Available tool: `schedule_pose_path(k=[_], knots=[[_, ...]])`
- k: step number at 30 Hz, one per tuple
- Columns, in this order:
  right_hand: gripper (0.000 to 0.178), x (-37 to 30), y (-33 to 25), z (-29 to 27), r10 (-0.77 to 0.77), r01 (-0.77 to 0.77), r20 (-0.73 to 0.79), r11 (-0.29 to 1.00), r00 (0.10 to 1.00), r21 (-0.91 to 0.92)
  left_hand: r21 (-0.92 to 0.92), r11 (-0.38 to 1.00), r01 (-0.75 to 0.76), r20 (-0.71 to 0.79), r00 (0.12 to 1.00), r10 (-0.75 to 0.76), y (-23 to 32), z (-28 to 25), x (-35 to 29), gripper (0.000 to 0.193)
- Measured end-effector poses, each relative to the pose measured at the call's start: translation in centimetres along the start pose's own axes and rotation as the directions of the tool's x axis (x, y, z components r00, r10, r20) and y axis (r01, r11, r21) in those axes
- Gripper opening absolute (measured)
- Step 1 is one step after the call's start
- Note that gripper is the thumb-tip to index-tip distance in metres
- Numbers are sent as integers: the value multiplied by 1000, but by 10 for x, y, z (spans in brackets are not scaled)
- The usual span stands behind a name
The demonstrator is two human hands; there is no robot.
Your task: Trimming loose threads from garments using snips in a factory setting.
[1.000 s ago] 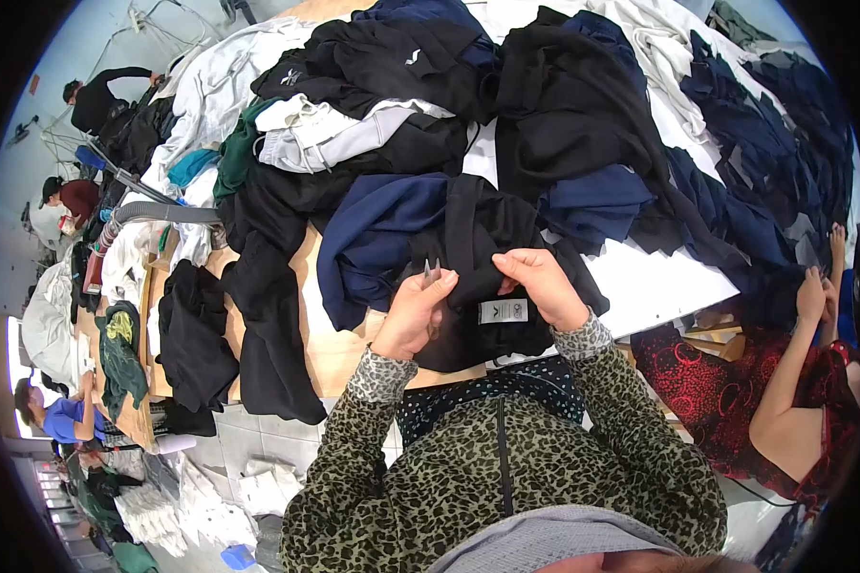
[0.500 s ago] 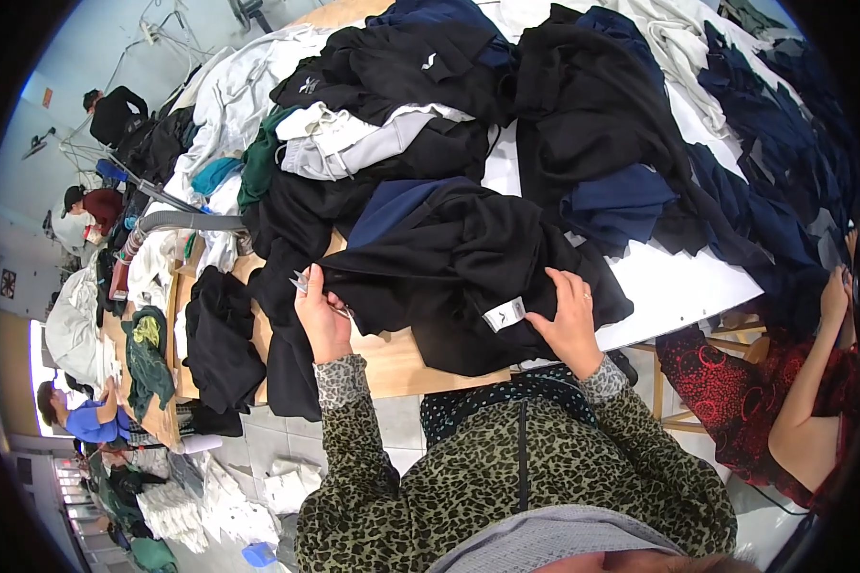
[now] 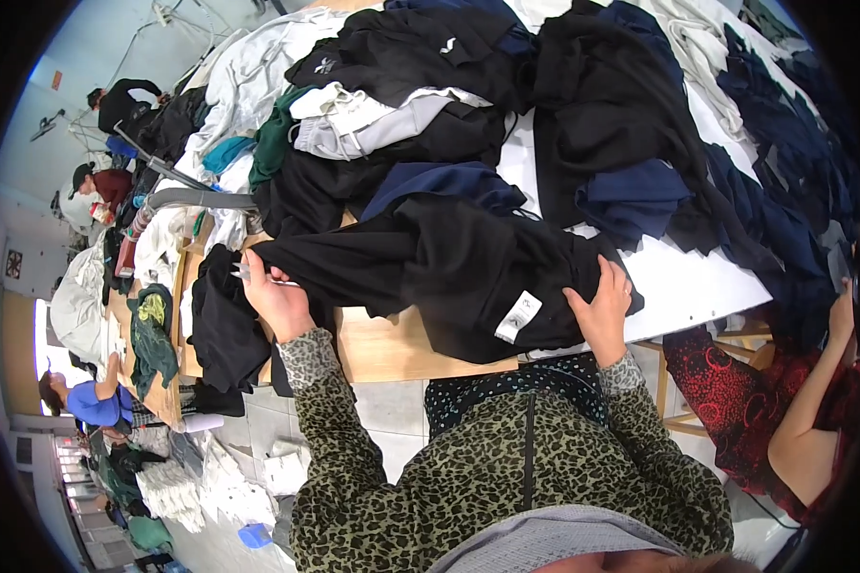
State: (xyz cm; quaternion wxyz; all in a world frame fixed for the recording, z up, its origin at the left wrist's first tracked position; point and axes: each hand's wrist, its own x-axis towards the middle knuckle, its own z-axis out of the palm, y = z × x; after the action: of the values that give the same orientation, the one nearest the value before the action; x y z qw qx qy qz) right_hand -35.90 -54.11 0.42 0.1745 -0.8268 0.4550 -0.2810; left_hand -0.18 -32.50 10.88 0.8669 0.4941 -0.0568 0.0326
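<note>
A black garment [image 3: 430, 258] lies across the table's near edge, with a white label [image 3: 519, 317] facing up on its lower right part. At its left end my left hand [image 3: 279, 304] is closed, pinching the cloth. Small metal thread snips [image 3: 243, 272] also sit in that hand, only partly visible between the fingers. My right hand [image 3: 602, 310] rests on the garment's right end, to the right of the label. Its thumb and fingers are apart, against the cloth.
Black garments [image 3: 411, 57] pile up behind, with light grey trousers [image 3: 382, 134] among them. A folded navy piece [image 3: 633, 199] lies at the right. A grey hose [image 3: 201, 198] crosses at left. Close on the right sits another person in red-patterned clothing [image 3: 726, 411]; others work at far left.
My left hand has moved left, drawing the garment's left end out longer. My right hand has shifted slightly right. The label has turned and moved a little to the right.
</note>
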Motion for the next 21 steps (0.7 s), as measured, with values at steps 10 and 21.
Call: schedule_pose_path(k=[10, 21], knots=[[25, 39, -104, 62, -330, 163, 314, 874, 890, 457, -27, 998, -61, 194, 979, 66, 85, 51, -43, 11], [12, 331, -177, -80, -417, 609, -565, 768, 712, 200, 54, 881, -470, 268, 857, 440, 138, 100, 85, 8]])
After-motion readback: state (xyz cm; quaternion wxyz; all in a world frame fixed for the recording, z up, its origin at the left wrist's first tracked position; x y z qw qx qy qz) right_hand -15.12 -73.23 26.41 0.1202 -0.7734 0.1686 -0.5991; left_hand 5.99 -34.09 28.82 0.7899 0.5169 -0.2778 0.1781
